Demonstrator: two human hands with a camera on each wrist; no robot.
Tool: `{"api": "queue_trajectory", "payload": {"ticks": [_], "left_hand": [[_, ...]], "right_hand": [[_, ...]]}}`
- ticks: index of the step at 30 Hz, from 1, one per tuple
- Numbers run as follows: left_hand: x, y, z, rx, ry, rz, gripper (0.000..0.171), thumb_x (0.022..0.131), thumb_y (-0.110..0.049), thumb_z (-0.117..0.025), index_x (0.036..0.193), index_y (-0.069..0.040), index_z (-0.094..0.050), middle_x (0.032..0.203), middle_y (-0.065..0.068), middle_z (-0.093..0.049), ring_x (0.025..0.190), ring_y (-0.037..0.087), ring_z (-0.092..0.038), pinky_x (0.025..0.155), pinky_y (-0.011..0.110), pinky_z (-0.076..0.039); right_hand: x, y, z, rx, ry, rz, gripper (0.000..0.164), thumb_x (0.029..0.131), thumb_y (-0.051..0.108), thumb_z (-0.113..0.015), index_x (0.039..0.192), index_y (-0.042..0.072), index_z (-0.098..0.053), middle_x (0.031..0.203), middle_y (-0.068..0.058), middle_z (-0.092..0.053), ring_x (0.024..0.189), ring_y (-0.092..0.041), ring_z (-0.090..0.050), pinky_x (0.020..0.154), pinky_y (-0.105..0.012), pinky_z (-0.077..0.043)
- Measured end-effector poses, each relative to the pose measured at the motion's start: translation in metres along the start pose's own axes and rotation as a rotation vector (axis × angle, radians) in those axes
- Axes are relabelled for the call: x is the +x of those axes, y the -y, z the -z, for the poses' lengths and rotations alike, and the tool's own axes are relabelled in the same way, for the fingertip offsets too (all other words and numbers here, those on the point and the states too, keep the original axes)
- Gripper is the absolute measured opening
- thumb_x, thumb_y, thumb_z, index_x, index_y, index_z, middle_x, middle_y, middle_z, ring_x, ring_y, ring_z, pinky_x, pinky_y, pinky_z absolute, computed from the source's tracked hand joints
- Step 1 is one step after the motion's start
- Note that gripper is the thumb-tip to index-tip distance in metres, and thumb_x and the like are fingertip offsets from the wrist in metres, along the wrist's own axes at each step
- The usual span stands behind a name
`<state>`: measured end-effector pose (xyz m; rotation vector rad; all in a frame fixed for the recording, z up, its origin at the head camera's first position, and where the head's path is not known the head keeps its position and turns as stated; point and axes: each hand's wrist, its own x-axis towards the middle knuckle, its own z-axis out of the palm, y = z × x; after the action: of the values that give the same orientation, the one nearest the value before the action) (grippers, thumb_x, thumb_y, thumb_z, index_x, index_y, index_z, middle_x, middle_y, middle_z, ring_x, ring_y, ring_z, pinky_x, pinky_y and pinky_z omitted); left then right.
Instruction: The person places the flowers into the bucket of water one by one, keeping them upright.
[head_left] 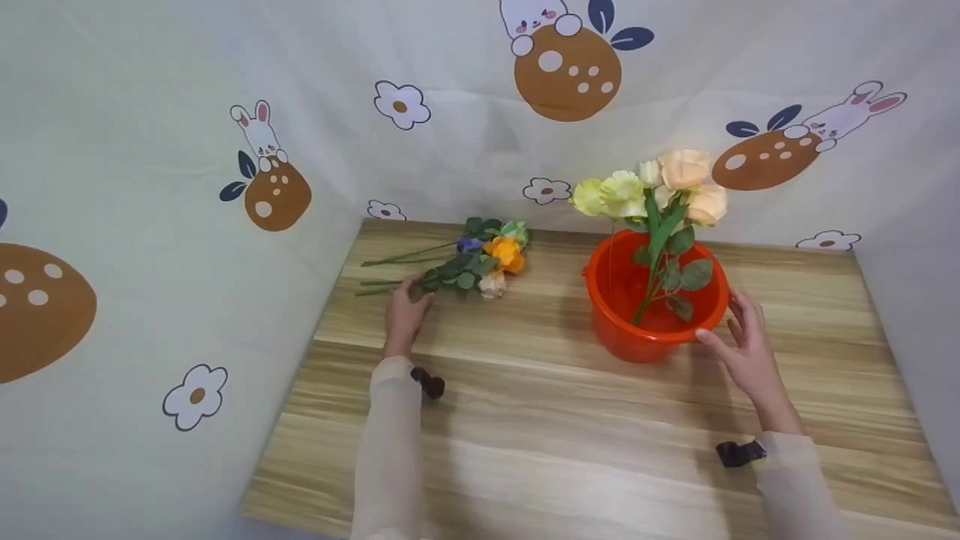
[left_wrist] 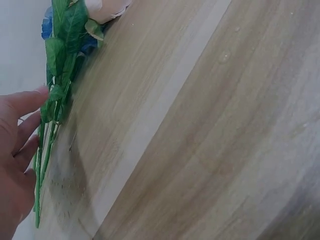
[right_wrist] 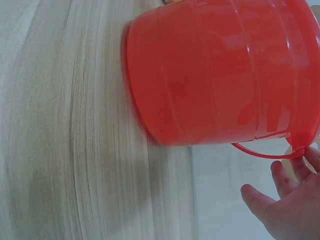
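Observation:
My left hand (head_left: 409, 311) reaches to the stems of several artificial flowers (head_left: 450, 276) lying at the back left of the table. In the left wrist view, the thumb and fingertips are right at the green stems (left_wrist: 46, 160), fingers only slightly bent. A red bucket (head_left: 637, 345) stands upright at the right, holding yellow-green and peach flowers (head_left: 684, 171) that lean against its inside. My right hand (head_left: 746, 352) is spread beside the bucket's right rim, thumb toward the front. The right wrist view shows fingertips touching the rim near the bucket's thin handle (right_wrist: 265, 155).
The wood-grain table (head_left: 525, 427) is bordered at the back and sides by a pale cloth (head_left: 465, 150) printed with rabbits and flowers. Dark wrist cameras (head_left: 427, 382) sit at both sleeves. Among the lying flowers are an orange bloom (head_left: 506, 255) and a pale rose (head_left: 493, 284).

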<state>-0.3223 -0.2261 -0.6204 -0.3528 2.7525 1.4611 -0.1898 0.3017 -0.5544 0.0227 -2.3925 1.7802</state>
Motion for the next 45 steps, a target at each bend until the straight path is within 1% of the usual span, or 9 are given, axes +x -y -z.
{"api": "queue_trajectory", "payload": {"ticks": [3,7,10,15,25,29,38,43,45], "left_hand": [[0.000,-0.001,-0.001,0.044,-0.005,-0.003,0.047,0.097,-0.017,-0.065,0.142,-0.018,-0.054,0.150,0.009,-0.051,0.143,0.029,-0.041,0.118,0.047,-0.035],[0.000,-0.003,-0.001,0.100,-0.022,-0.018,0.039,0.097,-0.009,-0.062,0.136,-0.014,-0.059,0.142,0.009,-0.058,0.137,0.028,-0.048,0.115,0.044,-0.040],[-0.001,-0.004,0.000,0.129,-0.023,-0.011,0.035,0.098,-0.006,-0.060,0.131,-0.015,-0.062,0.138,0.008,-0.060,0.134,0.027,-0.052,0.111,0.043,-0.044],[-0.003,-0.004,0.003,0.183,-0.032,-0.003,0.033,0.098,-0.002,-0.056,0.128,-0.015,-0.064,0.138,0.008,-0.060,0.130,0.027,-0.055,0.104,0.043,-0.048],[-0.007,0.001,0.006,0.312,-0.164,0.018,0.027,0.096,0.002,-0.056,0.113,-0.014,-0.070,0.113,0.008,-0.068,0.107,0.026,-0.064,0.092,0.040,-0.053],[-0.008,0.003,0.007,0.367,-0.192,0.032,0.022,0.096,-0.001,-0.058,0.107,-0.015,-0.070,0.111,0.008,-0.069,0.106,0.028,-0.065,0.090,0.042,-0.054],[-0.014,-0.001,0.013,0.370,-0.220,0.019,0.017,0.096,-0.006,-0.062,0.107,-0.013,-0.072,0.110,0.008,-0.071,0.104,0.028,-0.066,0.089,0.043,-0.055],[-0.018,-0.003,0.015,0.349,-0.223,0.020,0.015,0.097,-0.009,-0.063,0.107,-0.014,-0.072,0.109,0.007,-0.072,0.102,0.026,-0.067,0.086,0.042,-0.055],[-0.020,-0.004,0.016,0.340,-0.225,0.007,0.015,0.097,-0.009,-0.063,0.107,-0.014,-0.072,0.109,0.007,-0.072,0.101,0.026,-0.067,0.086,0.041,-0.055]], "right_hand": [[0.000,-0.001,0.000,0.000,0.002,-0.001,0.082,0.092,-0.001,-0.067,0.158,0.007,-0.019,0.160,-0.017,-0.019,0.151,-0.031,-0.022,0.121,-0.065,-0.016],[0.000,-0.002,0.000,0.004,0.005,-0.006,0.083,0.091,-0.002,-0.067,0.158,0.007,-0.019,0.161,-0.017,-0.018,0.151,-0.032,-0.021,0.121,-0.065,-0.015],[0.000,-0.002,0.000,0.006,0.007,-0.008,0.084,0.091,-0.002,-0.067,0.158,0.007,-0.018,0.162,-0.017,-0.017,0.152,-0.034,-0.020,0.121,-0.065,-0.015],[0.000,-0.001,0.000,-0.003,0.007,-0.007,0.084,0.092,0.000,-0.068,0.159,0.010,-0.018,0.162,-0.016,-0.017,0.151,-0.037,-0.020,0.121,-0.065,-0.016],[0.000,-0.001,-0.002,0.043,-0.003,-0.004,0.083,0.091,-0.004,-0.066,0.158,0.006,-0.017,0.162,-0.017,-0.015,0.152,-0.034,-0.019,0.123,-0.063,-0.012],[0.000,-0.001,-0.002,0.026,0.000,-0.003,0.083,0.092,-0.001,-0.066,0.159,0.008,-0.018,0.161,-0.018,-0.016,0.152,-0.032,-0.020,0.122,-0.063,-0.014],[0.000,0.001,-0.001,0.020,0.007,-0.006,0.081,0.093,0.002,-0.066,0.158,0.008,-0.018,0.161,-0.018,-0.017,0.152,-0.034,-0.019,0.122,-0.064,-0.014],[0.000,0.001,-0.001,0.018,0.008,-0.011,0.081,0.093,0.002,-0.066,0.158,0.008,-0.018,0.160,-0.017,-0.017,0.151,-0.033,-0.020,0.122,-0.063,-0.014],[0.000,0.001,-0.001,0.016,0.009,-0.013,0.082,0.093,0.003,-0.066,0.159,0.008,-0.018,0.160,-0.017,-0.017,0.151,-0.033,-0.020,0.122,-0.063,-0.015]]}}
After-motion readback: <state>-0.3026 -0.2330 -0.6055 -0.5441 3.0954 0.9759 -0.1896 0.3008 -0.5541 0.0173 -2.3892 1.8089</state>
